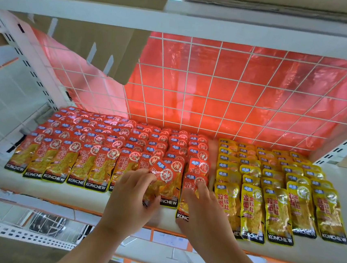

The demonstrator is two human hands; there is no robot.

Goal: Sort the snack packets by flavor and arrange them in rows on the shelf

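From the head camera, a white shelf [36,187] carried two blocks of KONCHEW snack packets laid flat in overlapping rows. The red packets [95,145] filled the left and middle of the shelf, running from the front edge back to the wire grid [194,86]. The yellow packets [280,184] filled the right side, and a narrow bare strip of shelf separated the two colours.

The left hand [132,193] gripped one red packet [164,178], fingers and thumb curled round its lower part. That packet sat tilted over the front of the red rows, near their right end.

The right hand [199,210] lay just beside it with fingers straight, the fingertips [202,186] pressing on the front packet [190,182] of the rightmost red column, close to the yellow block.

Behind the grid hung a translucent red plastic sheet [257,86]. A cardboard box [92,38] jutted down at the upper left, under the shelf above.
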